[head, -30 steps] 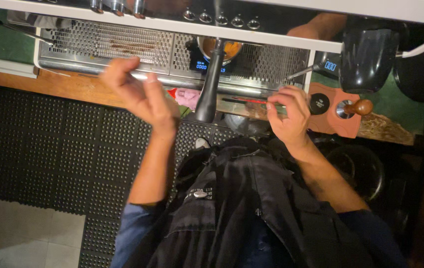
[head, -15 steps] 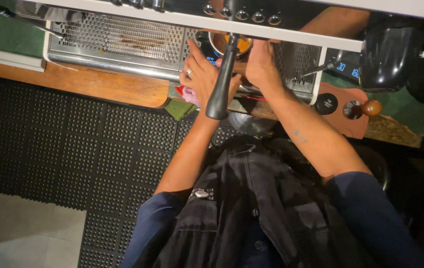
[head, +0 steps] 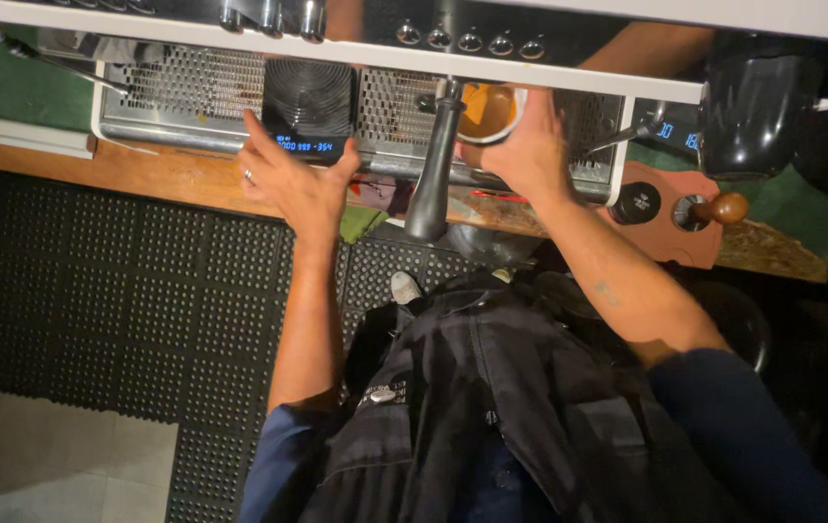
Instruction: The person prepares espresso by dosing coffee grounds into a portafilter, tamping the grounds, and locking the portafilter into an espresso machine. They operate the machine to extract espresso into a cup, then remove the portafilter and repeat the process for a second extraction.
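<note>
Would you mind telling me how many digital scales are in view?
2: one black scale on the drip tray at the left hand, another scale at the machine's right end. More may be hidden.

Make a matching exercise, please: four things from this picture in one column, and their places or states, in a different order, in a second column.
Things:
1. left hand
2. right hand
3. portafilter handle
4. tamper

Places or states:
A. hangs dark between the two hands
B. holds a cup of brown liquid
C. rests on the brown mat at the right
D. touches the black scale on the drip tray

Pairs: 1-D, 2-B, 3-A, 4-C
</note>
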